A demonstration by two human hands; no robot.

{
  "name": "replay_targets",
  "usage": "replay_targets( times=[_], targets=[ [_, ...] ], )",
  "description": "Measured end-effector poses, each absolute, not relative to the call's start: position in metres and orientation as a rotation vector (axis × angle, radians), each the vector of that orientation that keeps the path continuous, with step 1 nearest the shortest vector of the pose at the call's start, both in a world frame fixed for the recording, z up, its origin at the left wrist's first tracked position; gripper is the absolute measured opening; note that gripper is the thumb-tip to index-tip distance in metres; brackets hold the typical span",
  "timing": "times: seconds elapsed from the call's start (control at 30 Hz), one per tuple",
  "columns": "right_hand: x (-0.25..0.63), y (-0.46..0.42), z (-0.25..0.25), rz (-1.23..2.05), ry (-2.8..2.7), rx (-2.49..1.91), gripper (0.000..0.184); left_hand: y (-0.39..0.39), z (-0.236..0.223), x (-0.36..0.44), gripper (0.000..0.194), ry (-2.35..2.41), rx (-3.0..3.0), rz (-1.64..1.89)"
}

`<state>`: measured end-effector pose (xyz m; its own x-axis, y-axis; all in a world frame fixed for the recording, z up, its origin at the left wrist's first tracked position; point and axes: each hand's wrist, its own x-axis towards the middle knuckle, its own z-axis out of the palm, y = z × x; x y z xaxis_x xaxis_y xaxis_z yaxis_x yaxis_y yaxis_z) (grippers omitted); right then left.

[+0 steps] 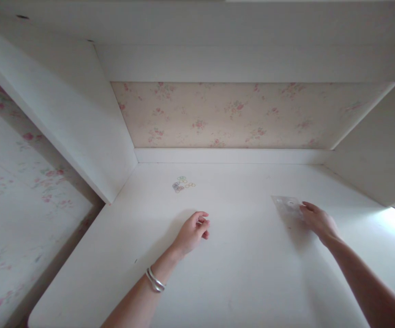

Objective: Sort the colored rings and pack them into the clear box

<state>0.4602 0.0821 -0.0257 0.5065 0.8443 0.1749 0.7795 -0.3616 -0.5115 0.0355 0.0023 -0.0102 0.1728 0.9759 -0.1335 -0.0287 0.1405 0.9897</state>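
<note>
On the right of the head view my right hand pinches the right edge of a small clear plastic bag. The bag shows a few pale spots, too blurred to name. Left of the middle, my left hand hovers over the white desktop with loosely bent fingers, somewhat apart. Nothing shows between them, though the palm is hidden. Beyond this hand lie small coloured rings, resembling little rubber bands, in groups: green, dark grey and yellow-orange.
The white desktop sits between a left side panel and a right side panel. A white shelf overhangs the back. Floral wallpaper covers the wall behind. The desk's left edge drops off beside more wallpaper.
</note>
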Motion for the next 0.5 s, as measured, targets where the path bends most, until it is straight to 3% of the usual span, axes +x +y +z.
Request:
replay_targets(
  times=[0.13, 0.2, 0.33, 0.5],
  targets=[
    [0.42, 0.066, -0.01, -0.094, -1.347, -2.125, 0.047, 0.002, -0.015, 0.036, 0.032, 1.132, 1.233, 0.96],
    [0.387, 0.055, -0.001, -0.066, -1.402, -1.956, 0.043, 0.001, -0.017, 0.036, 0.03, 1.137, 1.29, 0.926],
    [0.303, 0.03, 0.013, 0.499, -1.557, -1.718, 0.036, -0.002, -0.015, 0.036, 0.028, 1.169, 1.419, 0.88],
    [0.203, 0.006, 0.011, 1.192, -1.542, -1.358, 0.044, -0.004, -0.008, 0.036, 0.025, 1.196, 1.62, 0.922]
  ],
)
